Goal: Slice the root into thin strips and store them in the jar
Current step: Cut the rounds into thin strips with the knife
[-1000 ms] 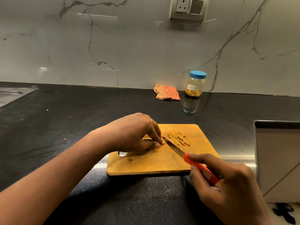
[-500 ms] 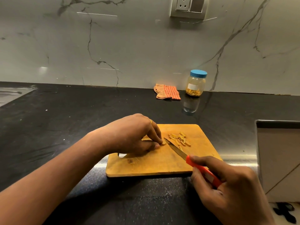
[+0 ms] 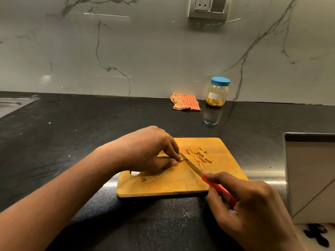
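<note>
A wooden cutting board [image 3: 172,187] lies on the black counter. My left hand [image 3: 148,151] pinches a small yellow piece of root [image 3: 180,159] against the board, mostly hidden under the fingertips. My right hand [image 3: 253,211] grips the orange handle of a small knife [image 3: 192,165], whose blade tip rests against the root beside my left fingertips. Several cut yellow strips [image 3: 199,154] lie on the board just right of the blade. The jar [image 3: 217,92] with a blue lid stands by the wall, holding some strips at its bottom.
An orange checked cloth [image 3: 185,102] lies left of the jar. A steel sink drainboard [image 3: 12,105] sits at the far left. The counter drops off at the right beside a pale cabinet panel [image 3: 311,178]. A wall socket [image 3: 208,7] is above.
The knife and my right hand have shifted slightly toward me and right along the root; my left hand stays in place on it.
</note>
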Demonstrator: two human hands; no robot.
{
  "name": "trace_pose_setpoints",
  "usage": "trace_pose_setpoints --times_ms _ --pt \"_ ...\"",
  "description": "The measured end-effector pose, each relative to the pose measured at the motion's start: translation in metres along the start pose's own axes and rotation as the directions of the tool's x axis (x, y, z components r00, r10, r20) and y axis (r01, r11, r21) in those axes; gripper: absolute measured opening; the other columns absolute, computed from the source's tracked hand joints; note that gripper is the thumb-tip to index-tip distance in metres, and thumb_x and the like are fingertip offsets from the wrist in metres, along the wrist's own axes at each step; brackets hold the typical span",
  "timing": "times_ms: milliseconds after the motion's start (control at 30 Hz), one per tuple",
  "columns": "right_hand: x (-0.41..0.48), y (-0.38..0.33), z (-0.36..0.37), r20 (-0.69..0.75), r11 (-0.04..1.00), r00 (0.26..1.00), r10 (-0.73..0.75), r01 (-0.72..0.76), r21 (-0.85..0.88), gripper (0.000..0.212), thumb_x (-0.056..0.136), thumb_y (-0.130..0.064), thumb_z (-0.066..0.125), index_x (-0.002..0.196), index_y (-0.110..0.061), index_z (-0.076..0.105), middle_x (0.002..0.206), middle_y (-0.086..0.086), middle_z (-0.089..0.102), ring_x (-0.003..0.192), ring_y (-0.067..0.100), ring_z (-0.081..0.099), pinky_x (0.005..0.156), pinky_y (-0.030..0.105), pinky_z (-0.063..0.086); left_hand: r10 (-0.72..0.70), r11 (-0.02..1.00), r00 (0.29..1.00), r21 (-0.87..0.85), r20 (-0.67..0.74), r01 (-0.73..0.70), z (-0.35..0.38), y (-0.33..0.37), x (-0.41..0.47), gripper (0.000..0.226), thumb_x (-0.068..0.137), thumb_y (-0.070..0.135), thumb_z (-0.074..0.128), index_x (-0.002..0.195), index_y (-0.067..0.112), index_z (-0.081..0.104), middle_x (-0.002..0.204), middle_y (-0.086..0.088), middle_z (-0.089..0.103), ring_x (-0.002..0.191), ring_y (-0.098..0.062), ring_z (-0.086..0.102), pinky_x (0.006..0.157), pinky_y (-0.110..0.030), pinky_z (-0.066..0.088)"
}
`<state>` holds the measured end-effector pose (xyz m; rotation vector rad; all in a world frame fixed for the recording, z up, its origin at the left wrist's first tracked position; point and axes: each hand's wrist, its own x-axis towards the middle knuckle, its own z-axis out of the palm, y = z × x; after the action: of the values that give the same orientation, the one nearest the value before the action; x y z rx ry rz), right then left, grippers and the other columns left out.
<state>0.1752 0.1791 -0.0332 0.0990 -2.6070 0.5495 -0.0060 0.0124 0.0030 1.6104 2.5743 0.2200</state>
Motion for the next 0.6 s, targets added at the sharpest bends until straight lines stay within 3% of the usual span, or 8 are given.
trace_pose_setpoints --times_ms 100,167,333,467,600 --pt "0.006 -0.005 0.003 -0.009 0.996 1.000 0.015 -0.016 -0.083 0.032 0.080 -0.040 0.051 0.102 -0.031 0.072 0.053 -0.015 0.060 0.038 0.003 0.046 0.036 0.021 0.045 -0.005 1.000 1.000 0.003 0.003 0.005 0.000 0.000 -0.001 0.028 0.096 0.034 0.059 0.123 0.035 0.068 0.126 0.023 0.061 0.108 0.009 0.047 0.085 -0.002 0.025" --pt "0.010 -0.010 0.005 -0.011 0.985 1.000 0.026 -0.027 -0.168 0.029 0.077 -0.037 0.056 0.101 -0.032 0.071 0.053 -0.011 0.061 0.039 0.008 0.051 0.033 0.026 0.044 -0.002 1.000 1.000 0.016 0.001 0.002 0.000 0.000 -0.001 0.028 0.096 0.035 0.059 0.123 0.036 0.068 0.126 0.024 0.061 0.111 0.007 0.048 0.089 -0.007 0.026" --pt "0.010 -0.013 0.005 -0.010 0.971 0.999 0.043 -0.044 -0.237 0.029 0.073 -0.037 0.059 0.100 -0.035 0.070 0.050 -0.009 0.059 0.038 0.009 0.050 0.033 0.023 0.038 -0.017 0.998 1.000 0.058 0.001 0.017 0.000 0.001 -0.003 0.029 0.096 0.039 0.057 0.124 0.039 0.066 0.128 0.026 0.059 0.116 0.005 0.046 0.098 -0.017 0.031" --pt "0.001 -0.010 -0.009 -0.006 0.986 0.999 0.034 -0.034 -0.161 0.031 0.073 -0.043 0.051 0.097 -0.037 0.070 0.048 -0.018 0.040 0.037 0.004 0.045 0.038 0.016 0.033 -0.022 0.998 1.000 0.054 0.006 0.022 -0.001 0.000 -0.003 0.030 0.096 0.039 0.057 0.125 0.039 0.065 0.128 0.026 0.059 0.118 0.003 0.046 0.103 -0.020 0.033" --pt "-0.003 -0.009 -0.020 0.001 0.993 0.999 0.037 -0.036 -0.110 0.029 0.075 -0.045 0.053 0.098 -0.038 0.071 0.050 -0.018 0.050 0.037 0.000 0.043 0.042 0.009 0.032 -0.015 0.999 1.000 0.044 -0.004 0.015 -0.001 0.001 -0.004 0.030 0.096 0.038 0.057 0.125 0.036 0.066 0.128 0.025 0.060 0.117 0.004 0.048 0.103 -0.018 0.029"
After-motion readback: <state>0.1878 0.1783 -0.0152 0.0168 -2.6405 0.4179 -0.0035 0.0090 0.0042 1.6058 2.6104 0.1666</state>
